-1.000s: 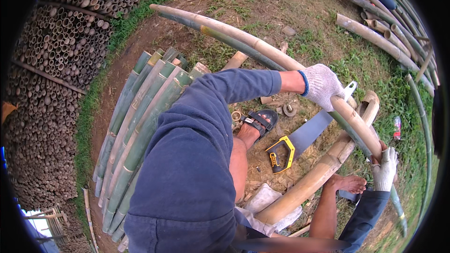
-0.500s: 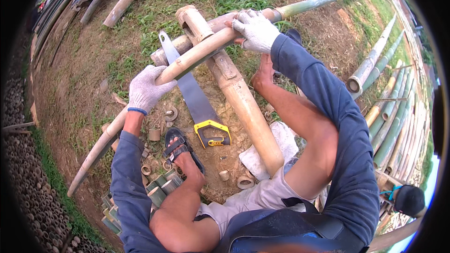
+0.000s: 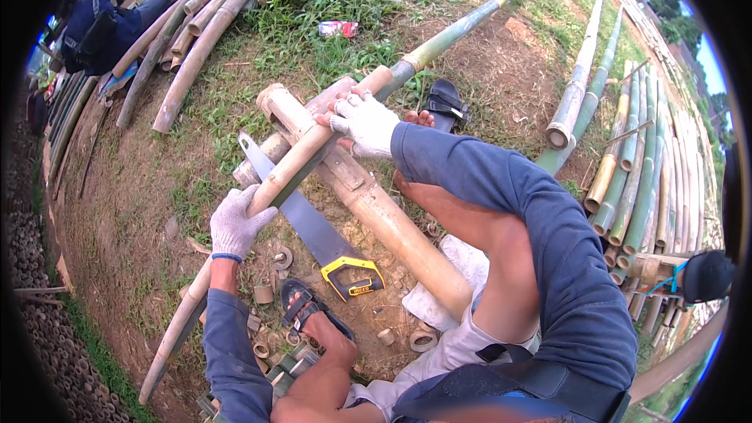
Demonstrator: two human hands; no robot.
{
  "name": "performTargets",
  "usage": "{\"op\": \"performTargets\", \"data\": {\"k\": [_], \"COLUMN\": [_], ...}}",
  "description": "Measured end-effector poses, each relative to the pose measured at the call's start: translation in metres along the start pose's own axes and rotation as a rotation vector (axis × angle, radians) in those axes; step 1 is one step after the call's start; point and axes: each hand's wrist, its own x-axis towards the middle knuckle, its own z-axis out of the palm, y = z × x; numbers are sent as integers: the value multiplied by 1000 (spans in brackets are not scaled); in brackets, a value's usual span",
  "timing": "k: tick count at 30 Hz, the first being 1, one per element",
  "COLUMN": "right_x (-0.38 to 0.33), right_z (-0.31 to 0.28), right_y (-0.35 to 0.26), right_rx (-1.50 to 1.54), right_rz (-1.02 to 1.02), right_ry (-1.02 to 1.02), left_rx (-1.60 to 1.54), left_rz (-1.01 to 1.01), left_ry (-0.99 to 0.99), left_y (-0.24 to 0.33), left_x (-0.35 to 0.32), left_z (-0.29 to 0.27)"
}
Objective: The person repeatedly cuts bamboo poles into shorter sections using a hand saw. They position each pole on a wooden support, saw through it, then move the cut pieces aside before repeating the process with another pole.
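A long bamboo pole [image 3: 186,317], pale on top and dark green beneath, slants from the lower left up to the middle. My gloved left hand [image 3: 240,223] is closed round it partway along. Nearer its upper end, my gloved right hand [image 3: 365,122] grips it, fingers over the top. Between my hands it crosses a thick bamboo post [image 3: 399,231] with a notched end, which leans away from between my legs. Below the pole, a handsaw [image 3: 309,223] with a yellow and black handle lies beside the post; the pole hides part of its blade.
A green bamboo pole [image 3: 462,25] stretches off beyond my right hand. Bamboo poles are stacked at the right [image 3: 644,164] and upper left [image 3: 200,66]. Short bamboo rings [image 3: 423,338] lie near my feet. A loose sandal [image 3: 446,106] rests by my right foot.
The view has turned and now takes in more ground ahead, including the loose sandal. Both hands keep their grip on the pole, which still crosses the post.
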Motion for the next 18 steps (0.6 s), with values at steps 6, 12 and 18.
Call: {"op": "performTargets", "data": {"k": [6,12,18], "right_x": [0,0,1], "right_z": [0,-3,3], "right_y": [0,-2,-4], "right_rx": [-2,24,-31], "right_rz": [17,82,90], "right_ry": [-9,-145,-109], "left_rx": [28,48,87], "left_rz": [-16,26,38], "left_ry": [-93,-51,-13], "left_y": [1,0,-5], "left_x": [3,1,-4], "left_z": [-15,-8,-4]}}
